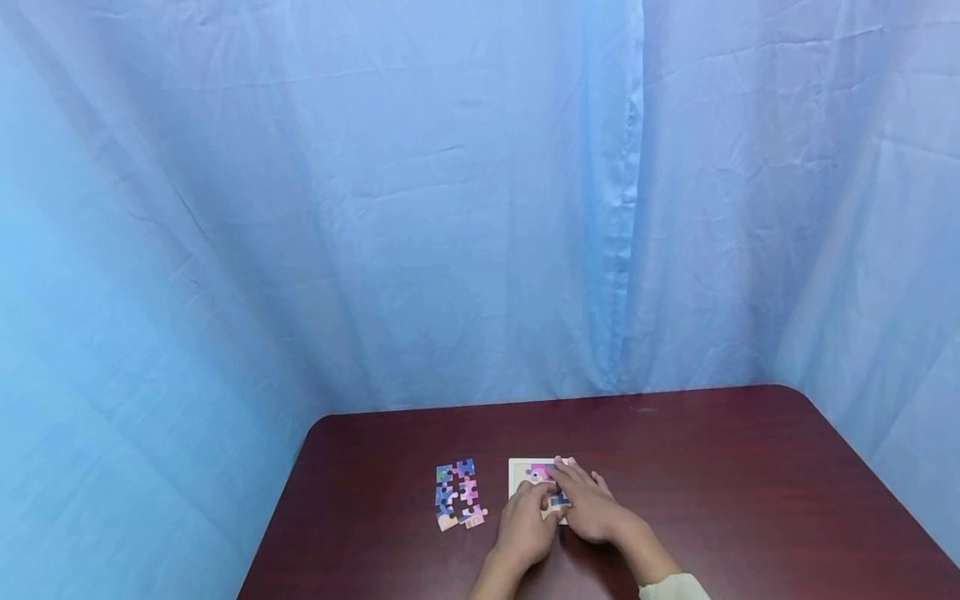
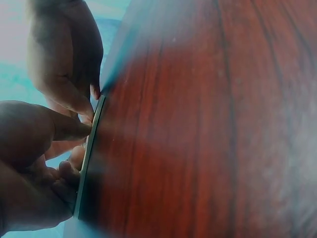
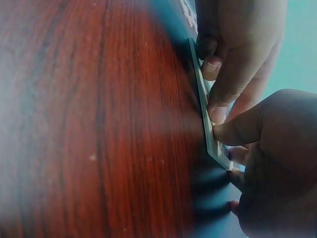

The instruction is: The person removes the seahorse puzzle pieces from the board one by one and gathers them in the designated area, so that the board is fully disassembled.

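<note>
A small square puzzle tray [image 1: 512, 479] with a pale rim lies flat on the table, with pink and blue puzzle pieces [image 1: 538, 473] inside. My left hand [image 1: 525, 525] arches over its near left part, fingers bent and thumb down on the tray's near side. My right hand [image 1: 592, 506] lies across the right side, fingers stretched toward the far edge. In the right wrist view, both thumbs meet close together at the tray's near edge [image 3: 202, 94]. The left wrist view shows the tray edge-on [image 2: 89, 148]. Whether my left hand pinches a piece I cannot tell; the hands hide much of the tray.
Left of the tray, several loose jigsaw pieces [image 1: 468, 490] lie in two rough columns on the dark red-brown table [image 1: 375, 467]. Blue cloth curtains [image 1: 450, 250] hang behind the table and along both sides.
</note>
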`<state>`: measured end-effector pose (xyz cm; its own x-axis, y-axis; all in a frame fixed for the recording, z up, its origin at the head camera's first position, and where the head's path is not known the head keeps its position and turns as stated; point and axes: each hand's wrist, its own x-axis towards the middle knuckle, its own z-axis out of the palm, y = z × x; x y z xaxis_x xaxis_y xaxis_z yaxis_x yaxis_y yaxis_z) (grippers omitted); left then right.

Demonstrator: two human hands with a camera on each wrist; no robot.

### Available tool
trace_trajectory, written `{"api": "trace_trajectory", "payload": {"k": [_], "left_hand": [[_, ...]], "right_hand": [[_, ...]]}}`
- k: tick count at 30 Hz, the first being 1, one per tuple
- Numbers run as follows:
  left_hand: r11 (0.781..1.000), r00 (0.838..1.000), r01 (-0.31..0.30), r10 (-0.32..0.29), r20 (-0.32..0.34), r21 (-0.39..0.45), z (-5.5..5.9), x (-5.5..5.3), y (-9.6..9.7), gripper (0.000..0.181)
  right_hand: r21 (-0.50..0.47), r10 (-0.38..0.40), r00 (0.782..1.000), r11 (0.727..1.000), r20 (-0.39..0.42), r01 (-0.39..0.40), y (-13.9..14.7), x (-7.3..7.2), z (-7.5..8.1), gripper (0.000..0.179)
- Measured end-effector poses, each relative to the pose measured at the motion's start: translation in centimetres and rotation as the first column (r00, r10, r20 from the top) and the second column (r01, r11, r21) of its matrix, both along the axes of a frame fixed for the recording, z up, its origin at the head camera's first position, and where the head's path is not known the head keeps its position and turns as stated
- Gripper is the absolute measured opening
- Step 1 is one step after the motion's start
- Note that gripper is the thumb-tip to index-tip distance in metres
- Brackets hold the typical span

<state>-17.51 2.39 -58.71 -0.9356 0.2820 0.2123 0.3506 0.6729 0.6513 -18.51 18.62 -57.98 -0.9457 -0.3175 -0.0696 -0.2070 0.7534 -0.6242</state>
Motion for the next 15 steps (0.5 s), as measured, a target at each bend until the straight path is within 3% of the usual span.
{"api": "trace_trajectory", "payload": {"k": [15], "left_hand": [[1.000, 0.998, 0.008, -0.009, 0.070, 0.025, 0.4, -0.1, -0.2, 0.030]], "right_hand": [[-0.063, -0.014, 1.000, 0.998, 0.024, 0.015, 0.6, -1.0, -2.0, 0.060]]}}
